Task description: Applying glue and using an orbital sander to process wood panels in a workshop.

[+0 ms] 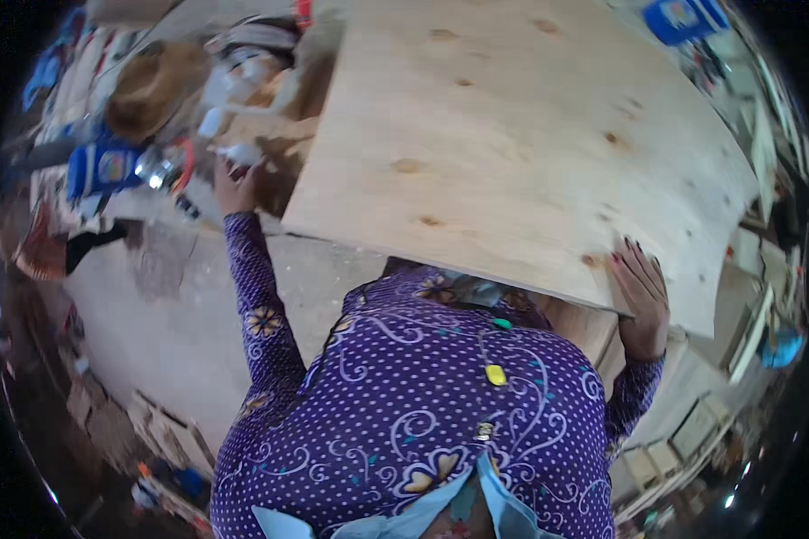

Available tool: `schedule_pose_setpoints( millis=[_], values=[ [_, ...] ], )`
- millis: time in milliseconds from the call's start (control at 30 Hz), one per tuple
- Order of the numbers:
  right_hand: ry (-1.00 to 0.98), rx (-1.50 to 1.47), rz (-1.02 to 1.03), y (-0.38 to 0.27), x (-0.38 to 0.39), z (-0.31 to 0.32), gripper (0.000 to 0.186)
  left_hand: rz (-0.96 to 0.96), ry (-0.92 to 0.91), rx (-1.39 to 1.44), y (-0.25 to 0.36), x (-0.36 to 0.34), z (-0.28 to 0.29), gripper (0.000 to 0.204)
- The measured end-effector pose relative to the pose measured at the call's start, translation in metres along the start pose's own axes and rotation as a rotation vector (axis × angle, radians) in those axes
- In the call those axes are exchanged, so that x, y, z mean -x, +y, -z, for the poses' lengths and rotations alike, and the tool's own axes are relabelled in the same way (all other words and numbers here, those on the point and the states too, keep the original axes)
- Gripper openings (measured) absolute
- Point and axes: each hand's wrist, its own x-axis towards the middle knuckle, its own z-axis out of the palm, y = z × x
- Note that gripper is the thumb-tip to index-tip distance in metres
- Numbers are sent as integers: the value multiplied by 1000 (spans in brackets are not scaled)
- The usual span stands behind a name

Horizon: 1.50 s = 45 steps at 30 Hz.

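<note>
A large pale plywood sheet [512,144] with brown knots lies in front of me, its near edge close to my body. My right hand [643,292] rests flat on its near right part, fingers stretched out and holding nothing. Left of the sheet, my left hand [236,187] reaches forward with its fingers closed around a small white object [241,154]. That object is blurred, so its exact kind is unclear. Just beyond it are a rounded white piece [211,121] and a crumpled tan heap [283,135].
A blue container [103,171] stands at the left, beside a shiny metal item [155,169] and a red curved strip [187,163]. Farther back is a brown round object [157,88]. Another blue container [683,18] sits beyond the sheet at the far right. Wooden frames [751,332] lie at the right.
</note>
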Motion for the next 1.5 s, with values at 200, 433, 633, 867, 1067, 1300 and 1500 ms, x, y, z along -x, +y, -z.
schedule_pose_setpoints(
  millis=[200, 433, 633, 867, 1067, 1300, 1500],
  values=[
    [31, 74, -150, 20, 13, -9, 44, -26, 54, -462, 23, 5, 6, 42],
    [169, 205, -295, 27, 37, -3, 53, -206, 55, -393, -1, -26, 50, 33],
    [95, 166, -338, 24, 55, 4, 67, -175, -86, 191, 165, 12, 5, 52],
    [143, 109, -297, 19, 58, 7, 73, -221, -185, 277, 206, 42, -33, 57],
    [92, 133, -414, 21, 61, 19, 76, -206, -279, 242, 224, 59, -38, 53],
    [118, 234, -443, 41, 73, 18, 73, -57, -210, 310, 196, 67, -27, 38],
    [102, 238, -387, 23, 69, 0, 66, -134, -137, 138, 209, 58, -20, 29]
  ],
)
